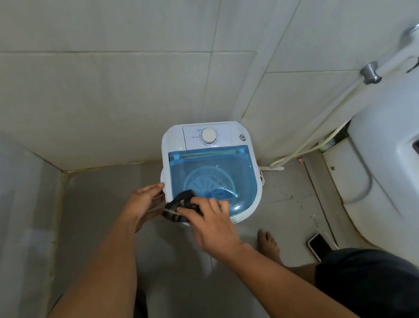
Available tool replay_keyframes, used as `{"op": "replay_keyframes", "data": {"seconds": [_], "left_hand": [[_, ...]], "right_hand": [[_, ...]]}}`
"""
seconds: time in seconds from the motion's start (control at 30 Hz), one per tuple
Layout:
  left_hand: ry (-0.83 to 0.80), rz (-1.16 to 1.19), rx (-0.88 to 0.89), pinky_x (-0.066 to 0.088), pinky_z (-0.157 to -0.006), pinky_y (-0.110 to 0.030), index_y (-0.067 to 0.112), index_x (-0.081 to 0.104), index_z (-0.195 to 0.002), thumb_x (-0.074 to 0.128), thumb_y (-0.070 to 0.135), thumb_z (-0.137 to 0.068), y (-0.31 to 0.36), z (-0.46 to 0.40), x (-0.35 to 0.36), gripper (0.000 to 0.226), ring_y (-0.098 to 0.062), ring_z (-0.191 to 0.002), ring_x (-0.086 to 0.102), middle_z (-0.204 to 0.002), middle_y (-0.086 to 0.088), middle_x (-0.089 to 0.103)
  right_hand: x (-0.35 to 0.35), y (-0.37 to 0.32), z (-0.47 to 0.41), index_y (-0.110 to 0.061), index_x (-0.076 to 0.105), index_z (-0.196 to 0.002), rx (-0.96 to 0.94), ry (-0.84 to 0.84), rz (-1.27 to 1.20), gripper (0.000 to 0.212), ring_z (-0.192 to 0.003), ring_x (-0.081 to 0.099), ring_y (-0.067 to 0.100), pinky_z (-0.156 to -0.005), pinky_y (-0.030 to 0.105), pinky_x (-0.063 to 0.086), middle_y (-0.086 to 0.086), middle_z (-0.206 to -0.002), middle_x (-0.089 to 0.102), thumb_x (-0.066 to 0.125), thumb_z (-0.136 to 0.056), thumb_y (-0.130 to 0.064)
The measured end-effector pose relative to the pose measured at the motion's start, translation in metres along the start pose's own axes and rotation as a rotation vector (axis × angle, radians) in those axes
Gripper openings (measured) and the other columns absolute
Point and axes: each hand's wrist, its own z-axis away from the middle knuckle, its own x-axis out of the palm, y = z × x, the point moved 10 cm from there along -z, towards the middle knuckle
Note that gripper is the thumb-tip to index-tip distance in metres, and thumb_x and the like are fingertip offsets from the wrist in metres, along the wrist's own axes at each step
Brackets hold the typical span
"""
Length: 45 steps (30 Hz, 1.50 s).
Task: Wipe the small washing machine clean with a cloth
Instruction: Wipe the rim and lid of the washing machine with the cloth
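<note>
Small white plastic washing machine (pixel 210 168) with a translucent blue lid (pixel 214 181) and round white dial (pixel 208 136) stands on the grey tiled floor (pixel 102 207) against the tiled wall. My right hand (pixel 212 224) presses a crumpled dark cloth (pixel 179 207) on the machine's near-left corner, fingers curled over it; my left hand (pixel 142 204) rests against the machine's left side, fingers extended, gripping nothing. Smartphone (pixel 319 245) lies on floor near my bare foot (pixel 269 244); white toilet (pixel 392 164) to right.
</note>
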Motion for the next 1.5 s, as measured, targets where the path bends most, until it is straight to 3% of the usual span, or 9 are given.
{"op": "replay_keyframes", "data": {"seconds": [0.27, 0.6, 0.73, 0.83, 0.93, 1.03, 1.13, 1.33, 1.5], "left_hand": [[0.052, 0.009, 0.012, 0.057, -0.091, -0.042, 0.017, 0.07, -0.11, 0.064, 0.026, -0.098, 0.004, 0.003, 0.004, 0.016, -0.023, -0.113, 0.069, -0.115, -0.008, 0.075], [0.095, 0.026, 0.024, 0.055, -0.097, -0.045, 0.016, 0.07, -0.116, 0.063, 0.025, -0.099, 0.002, 0.01, 0.007, 0.02, -0.023, -0.116, 0.067, -0.121, -0.009, 0.073], [0.091, -0.004, 0.027, 0.054, -0.098, -0.044, 0.015, 0.071, -0.115, 0.059, 0.021, -0.1, 0.004, 0.011, 0.005, 0.021, -0.024, -0.119, 0.065, -0.121, -0.009, 0.073], [0.072, -0.027, 0.006, 0.053, -0.1, -0.045, 0.018, 0.071, -0.108, 0.062, 0.023, -0.099, 0.004, 0.01, 0.003, 0.014, -0.021, -0.115, 0.067, -0.116, -0.006, 0.074], [0.054, -0.017, 0.004, 0.056, -0.089, -0.04, 0.016, 0.07, -0.116, 0.064, 0.026, -0.098, 0.004, 0.007, 0.003, 0.022, -0.021, -0.114, 0.067, -0.116, -0.006, 0.075], [0.057, -0.001, 0.003, 0.057, -0.085, -0.038, 0.014, 0.069, -0.119, 0.066, 0.026, -0.097, 0.003, 0.008, 0.002, 0.025, -0.02, -0.112, 0.069, -0.113, -0.005, 0.076], [0.043, 0.004, 0.0, 0.055, -0.092, -0.041, 0.015, 0.069, -0.119, 0.064, 0.026, -0.098, 0.003, 0.009, 0.005, 0.024, -0.02, -0.112, 0.069, -0.114, -0.005, 0.075], [0.051, -0.04, 0.001, 0.055, -0.094, -0.042, 0.018, 0.069, -0.112, 0.062, 0.025, -0.099, 0.006, 0.011, 0.005, 0.016, -0.021, -0.111, 0.067, -0.114, -0.005, 0.074], [0.06, -0.036, 0.013, 0.053, -0.098, -0.044, 0.018, 0.069, -0.115, 0.062, 0.027, -0.1, 0.005, 0.01, 0.006, 0.019, -0.022, -0.116, 0.066, -0.117, -0.005, 0.074]], "right_hand": [[-0.1, 0.2, 0.05, -0.023, 0.046, -0.146, 0.726, 0.485, -0.174, 0.051, -0.117, 0.052, 0.028, -0.098, 0.059, 0.048, 0.012, -0.131, 0.049, 0.058, -0.097, -0.016], [-0.025, 0.056, -0.008, -0.024, 0.053, -0.14, 0.298, 0.176, -0.166, 0.051, -0.116, 0.047, 0.028, -0.096, 0.05, 0.039, 0.009, -0.135, 0.049, 0.059, -0.09, -0.016], [-0.006, 0.008, -0.023, -0.026, 0.052, -0.143, 0.231, 0.091, -0.265, 0.054, -0.119, 0.046, 0.028, -0.096, 0.05, 0.04, 0.008, -0.135, 0.047, 0.059, -0.09, -0.018], [-0.037, 0.026, -0.026, -0.023, 0.056, -0.142, 0.234, 0.215, -0.349, 0.054, -0.12, 0.049, 0.029, -0.097, 0.049, 0.042, 0.008, -0.133, 0.049, 0.061, -0.09, -0.012], [-0.072, 0.099, -0.005, -0.022, 0.058, -0.141, 0.374, 0.357, -0.291, 0.052, -0.117, 0.052, 0.028, -0.097, 0.048, 0.045, 0.007, -0.128, 0.051, 0.062, -0.091, -0.011], [-0.074, 0.159, 0.036, -0.025, 0.053, -0.14, 0.558, 0.346, -0.174, 0.047, -0.114, 0.051, 0.027, -0.093, 0.056, 0.048, 0.007, -0.128, 0.049, 0.057, -0.094, -0.018], [-0.051, 0.139, 0.056, -0.023, 0.056, -0.137, 0.576, 0.279, -0.105, 0.048, -0.108, 0.048, 0.026, -0.086, 0.053, 0.046, 0.008, -0.128, 0.051, 0.061, -0.091, -0.012], [-0.027, 0.029, 0.051, -0.021, 0.055, -0.141, 0.095, 0.007, -0.418, 0.048, -0.123, 0.051, 0.026, -0.105, 0.044, 0.045, 0.009, -0.132, 0.05, 0.062, -0.094, -0.01], [-0.074, 0.145, 0.056, -0.017, 0.058, -0.137, 0.568, 0.416, -0.533, 0.047, -0.12, 0.055, 0.019, -0.105, 0.046, 0.049, 0.004, -0.126, 0.051, 0.061, -0.094, 0.001]]}}
